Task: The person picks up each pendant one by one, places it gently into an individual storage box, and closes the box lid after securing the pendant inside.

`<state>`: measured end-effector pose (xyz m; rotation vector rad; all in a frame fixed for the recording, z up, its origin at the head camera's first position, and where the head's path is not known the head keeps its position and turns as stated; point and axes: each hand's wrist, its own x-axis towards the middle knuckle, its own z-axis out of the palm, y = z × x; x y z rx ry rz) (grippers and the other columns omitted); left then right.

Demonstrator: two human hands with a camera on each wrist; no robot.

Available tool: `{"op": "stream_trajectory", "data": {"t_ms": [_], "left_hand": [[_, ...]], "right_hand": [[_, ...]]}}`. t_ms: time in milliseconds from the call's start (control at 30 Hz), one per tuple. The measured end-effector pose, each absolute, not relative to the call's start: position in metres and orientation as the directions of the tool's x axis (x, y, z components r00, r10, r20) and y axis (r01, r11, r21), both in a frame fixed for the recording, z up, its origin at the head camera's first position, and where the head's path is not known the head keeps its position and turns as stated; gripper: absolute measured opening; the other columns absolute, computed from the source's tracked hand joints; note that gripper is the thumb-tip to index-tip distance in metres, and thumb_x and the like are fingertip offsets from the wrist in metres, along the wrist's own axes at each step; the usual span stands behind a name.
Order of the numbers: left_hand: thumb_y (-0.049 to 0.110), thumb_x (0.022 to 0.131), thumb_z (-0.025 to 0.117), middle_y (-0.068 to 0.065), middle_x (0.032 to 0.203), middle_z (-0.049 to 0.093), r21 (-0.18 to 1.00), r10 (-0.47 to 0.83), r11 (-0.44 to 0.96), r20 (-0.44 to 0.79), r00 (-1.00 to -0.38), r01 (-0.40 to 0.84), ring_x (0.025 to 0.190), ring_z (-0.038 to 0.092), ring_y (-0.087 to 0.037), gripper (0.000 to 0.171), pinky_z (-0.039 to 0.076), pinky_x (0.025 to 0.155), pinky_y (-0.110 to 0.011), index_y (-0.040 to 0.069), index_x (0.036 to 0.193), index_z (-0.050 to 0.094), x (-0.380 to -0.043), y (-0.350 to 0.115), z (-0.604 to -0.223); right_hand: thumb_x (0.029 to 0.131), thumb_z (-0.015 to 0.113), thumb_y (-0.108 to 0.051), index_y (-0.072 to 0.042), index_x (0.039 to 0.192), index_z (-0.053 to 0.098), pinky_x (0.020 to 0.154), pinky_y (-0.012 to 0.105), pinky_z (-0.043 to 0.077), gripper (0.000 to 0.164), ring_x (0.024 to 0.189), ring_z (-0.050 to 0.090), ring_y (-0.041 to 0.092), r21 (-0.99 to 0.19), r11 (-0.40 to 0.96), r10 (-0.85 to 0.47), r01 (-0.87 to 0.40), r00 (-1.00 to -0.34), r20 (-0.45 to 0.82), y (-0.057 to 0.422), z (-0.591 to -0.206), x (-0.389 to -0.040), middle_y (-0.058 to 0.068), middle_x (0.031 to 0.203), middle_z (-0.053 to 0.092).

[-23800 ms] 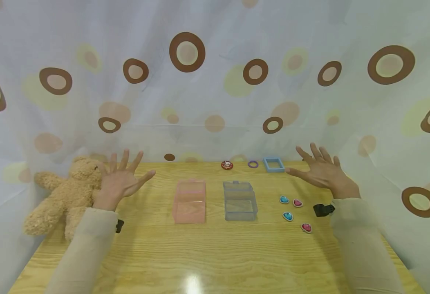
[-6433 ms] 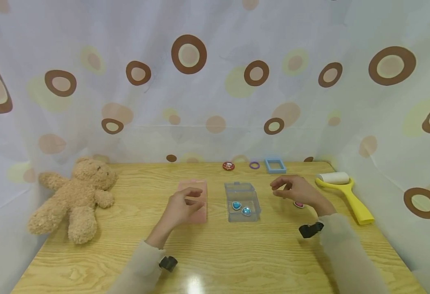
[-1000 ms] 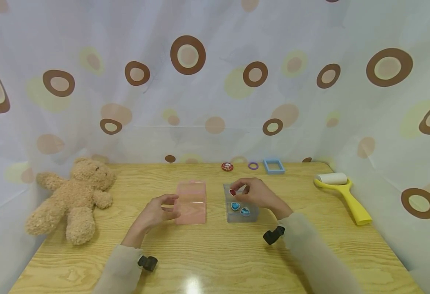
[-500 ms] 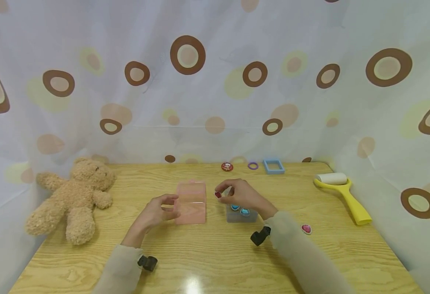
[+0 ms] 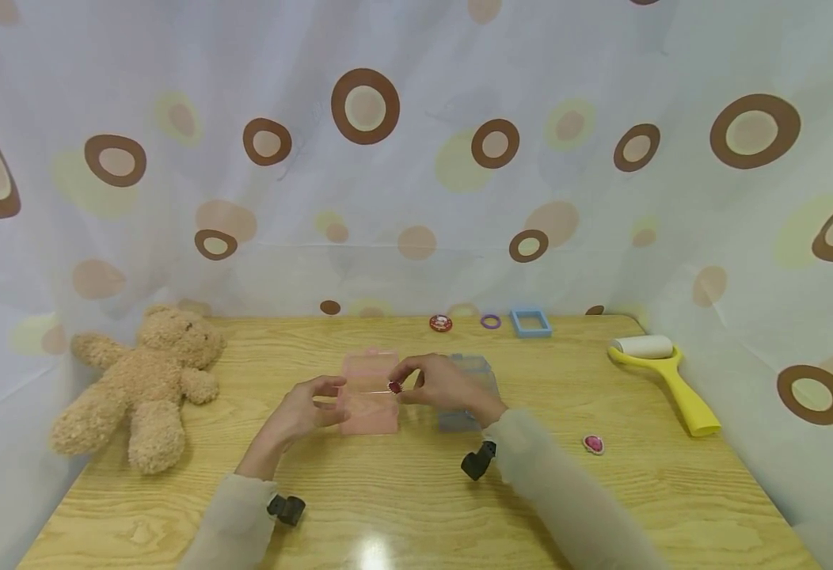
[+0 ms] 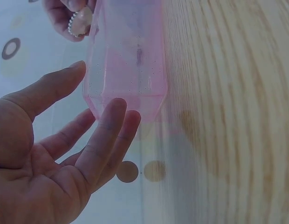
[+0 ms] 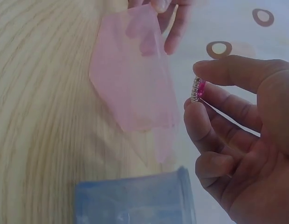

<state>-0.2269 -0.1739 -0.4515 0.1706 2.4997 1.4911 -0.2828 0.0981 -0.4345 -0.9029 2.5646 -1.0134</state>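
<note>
My right hand (image 5: 439, 383) pinches a pink heart-shaped gem (image 7: 199, 89) with a silvery beaded edge between thumb and fingertips. It holds the gem above the right side of an open pink clear plastic box (image 5: 370, 416). At the box's left side is my left hand (image 5: 307, 412), fingers loosely bent, fingertips against or close beside the wall, nothing held. Under my right wrist stands an open blue-grey clear box (image 5: 479, 366); the blue gems inside are mostly hidden now. Another pink heart gem (image 5: 593, 444) lies on the table to the right.
A teddy bear (image 5: 149, 380) lies at the left. A yellow-handled lint roller (image 5: 683, 388) lies at the right. Along the back are a red patterned disc (image 5: 441, 323), a purple ring (image 5: 491, 321) and a blue square frame (image 5: 530, 323). A patterned curtain (image 5: 416, 174) hangs behind.
My right hand has carried the pink gem leftward from above the blue-grey box to above the pink box. The left hand has stayed beside the pink box.
</note>
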Motion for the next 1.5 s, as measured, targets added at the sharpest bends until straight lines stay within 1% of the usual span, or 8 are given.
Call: {"op": "stream_trajectory", "data": {"t_ms": [167,267,500,700,833,933,1233,1500], "left_hand": [[0.012,0.089,0.076,-0.025,0.14,0.053,0.875,0.207,0.484,-0.133,-0.969,-0.017,0.124,0.058,-0.046,0.061,0.056,0.095,-0.048,0.005,0.144,0.05,-0.228,-0.174,-0.451],[0.012,0.089,0.075,-0.024,0.141,0.054,0.87,0.2,0.492,-0.137,-0.97,-0.021,0.125,0.058,-0.045,0.061,0.056,0.095,-0.048,0.006,0.144,0.051,-0.229,-0.173,-0.452],[0.012,0.09,0.075,-0.024,0.142,0.053,0.87,0.202,0.493,-0.145,-0.969,-0.027,0.126,0.057,-0.045,0.06,0.055,0.096,-0.049,0.006,0.144,0.051,-0.228,-0.173,-0.451],[0.014,0.09,0.075,-0.025,0.142,0.052,0.871,0.208,0.49,-0.15,-0.967,-0.03,0.126,0.056,-0.047,0.061,0.055,0.097,-0.05,0.006,0.144,0.05,-0.227,-0.174,-0.451],[0.014,0.089,0.075,-0.025,0.14,0.054,0.867,0.206,0.499,-0.142,-0.968,-0.021,0.124,0.057,-0.047,0.061,0.056,0.095,-0.05,0.005,0.144,0.05,-0.227,-0.173,-0.452],[0.012,0.089,0.075,-0.025,0.139,0.054,0.864,0.201,0.503,-0.137,-0.97,-0.018,0.123,0.058,-0.046,0.06,0.056,0.094,-0.049,0.005,0.144,0.05,-0.227,-0.172,-0.451],[0.012,0.089,0.075,-0.024,0.139,0.055,0.863,0.191,0.504,-0.14,-0.972,-0.025,0.123,0.059,-0.045,0.06,0.055,0.095,-0.05,0.005,0.144,0.051,-0.227,-0.172,-0.45],[0.012,0.088,0.076,-0.024,0.138,0.057,0.861,0.186,0.508,-0.135,-0.973,-0.022,0.122,0.06,-0.045,0.06,0.055,0.095,-0.05,0.006,0.143,0.052,-0.228,-0.172,-0.451]], "right_hand": [[0.091,0.073,-0.021,-0.023,0.112,0.07,0.071,0.026,0.053,0.021,0.081,0.063,0.01,-0.691,0.558,-0.641,-0.459,-0.768,-0.007,0.087,-0.438,-0.285,-0.006,0.107,0.07],[0.09,0.074,-0.019,-0.022,0.11,0.071,0.071,0.027,0.052,0.021,0.082,0.064,0.013,-0.689,0.556,-0.647,-0.465,-0.763,-0.007,0.082,-0.441,-0.286,-0.006,0.105,0.071],[0.089,0.075,-0.021,-0.02,0.107,0.072,0.079,0.031,0.051,0.018,0.094,0.065,0.017,-0.681,0.571,-0.644,-0.459,-0.764,-0.025,0.072,-0.446,-0.285,-0.01,0.101,0.073],[0.087,0.076,-0.016,-0.017,0.104,0.074,0.079,0.029,0.051,0.017,0.088,0.064,0.011,-0.663,0.593,-0.639,-0.457,-0.768,-0.042,0.064,-0.447,-0.285,-0.009,0.098,0.074],[0.086,0.077,-0.017,-0.019,0.101,0.074,0.078,0.026,0.051,0.015,0.086,0.063,0.006,-0.641,0.619,-0.628,-0.454,-0.776,-0.057,0.061,-0.451,-0.285,-0.011,0.096,0.073],[0.086,0.077,-0.017,-0.022,0.099,0.074,0.076,0.025,0.051,0.014,0.086,0.063,0.006,-0.622,0.638,-0.62,-0.455,-0.782,-0.064,0.059,-0.452,-0.286,-0.012,0.095,0.073],[0.087,0.075,-0.014,-0.022,0.098,0.074,0.077,0.022,0.052,0.014,0.085,0.065,0.005,-0.57,0.674,-0.623,-0.47,-0.776,-0.097,0.053,-0.452,-0.289,-0.014,0.092,0.073],[0.087,0.077,-0.019,-0.023,0.096,0.075,0.079,0.024,0.053,0.011,0.087,0.065,0.005,-0.561,0.687,-0.622,-0.462,-0.773,-0.124,0.051,-0.454,-0.291,-0.015,0.091,0.073]]}}
